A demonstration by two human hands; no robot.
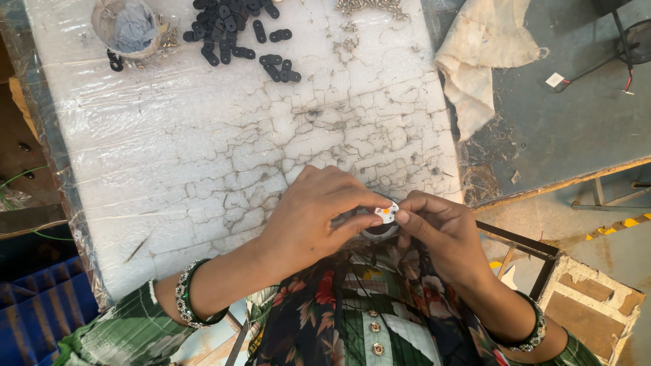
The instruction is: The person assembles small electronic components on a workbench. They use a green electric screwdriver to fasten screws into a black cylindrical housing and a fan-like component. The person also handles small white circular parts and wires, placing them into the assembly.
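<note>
Both hands meet at the near edge of a white, cracked foam pad (224,142) wrapped in clear film. My left hand (315,217) and my right hand (441,227) pinch a small white round part with an orange centre (386,213) between thumbs and fingertips. Below that part sits a dark round piece (380,232), mostly hidden by the fingers. A bangle is on each wrist.
At the pad's far edge lie several small black plastic links (234,30), a heap of small metal screws (369,8) and a shallow bowl with a grey cloth (132,27). A cream rag (481,51) lies on the grey bench on the right.
</note>
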